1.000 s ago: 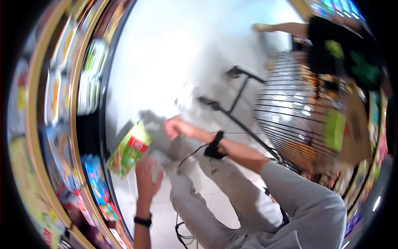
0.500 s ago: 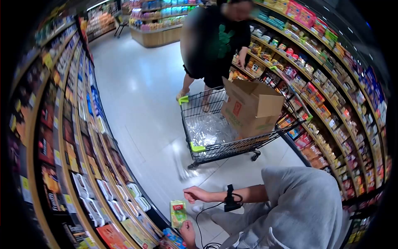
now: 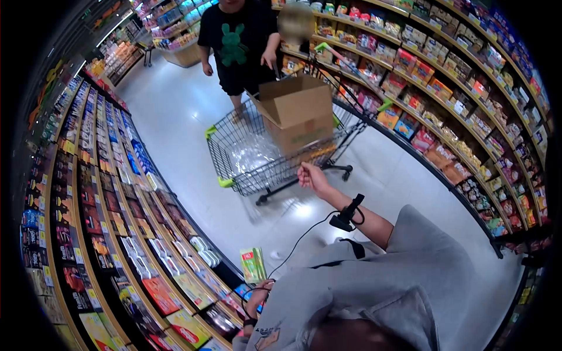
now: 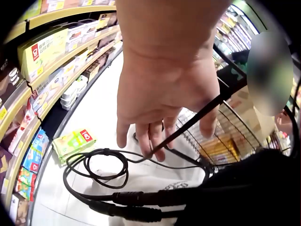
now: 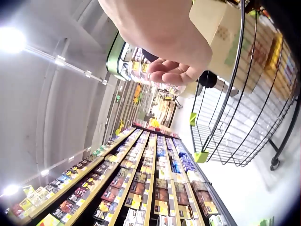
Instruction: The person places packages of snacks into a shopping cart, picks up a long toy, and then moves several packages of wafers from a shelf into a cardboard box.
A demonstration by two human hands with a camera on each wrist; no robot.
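My left hand [image 3: 257, 297] hangs low beside the left shelves, its fingers [image 4: 155, 133] loosely extended and holding nothing. A black cable [image 4: 193, 123] runs across the palm in the left wrist view, with a loop of it below. Just beyond that hand, a green packet with a red label [image 3: 253, 265] is on the floor against the shelf base. My right hand [image 3: 313, 178] is raised in front of the shopping cart [image 3: 275, 186], overlapping its near side in the head view. Its fingers [image 5: 171, 75] are loosely curled around nothing.
The wire cart carries an open cardboard box [image 3: 301, 114] and clear plastic wrapping [image 3: 254, 153]. A person in a black shirt [image 3: 237, 44] stands behind it. Stocked shelves curve along the left [image 3: 126, 216] and right [image 3: 433, 76], with pale tiled floor [image 3: 175, 126] between.
The head view has swung up from the floor to the aisle. Both hands have drawn away from the green packet, the right one towards the cart. The person behind the cart has shifted.
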